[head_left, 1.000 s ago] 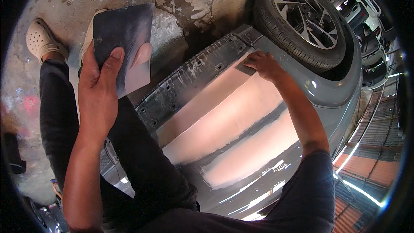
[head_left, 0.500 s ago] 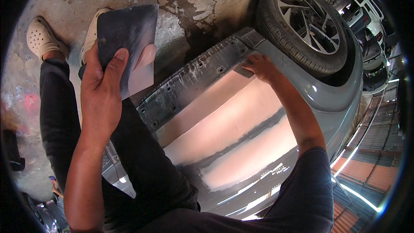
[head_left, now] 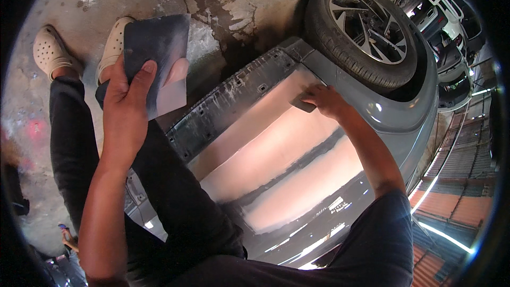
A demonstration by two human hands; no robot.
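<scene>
My left hand (head_left: pixel 126 119) is closed on a thin dark board (head_left: pixel 151 42), thumb on top. A lump of pinkish body filler (head_left: pixel 176 72) sits on the board's right side, with a paler smear below. My right hand (head_left: pixel 328 101) grips a small dark spreader (head_left: pixel 303 105) and presses it at the upper right end of a grey car's side panel (head_left: pixel 372 95), close to the wheel. Broad bands of pinkish filler (head_left: pixel 265 141) cover much of that panel, with a dark grey strip between them. The fingertips of my right hand are partly hidden.
Beside the panel runs a dark sill (head_left: pixel 228 93) with clips and whitish streaks. The wheel (head_left: pixel 366 32) stands at the upper right. My legs and beige clogs (head_left: pixel 49 50) are at the left on a cracked concrete floor (head_left: pixel 234 0). Another person (head_left: pixel 69 239) appears far lower left.
My right hand and the spreader have shifted across the panel, away from the sill edge and nearer to me. The left hand holds the board nearly still. The view has shifted slightly.
</scene>
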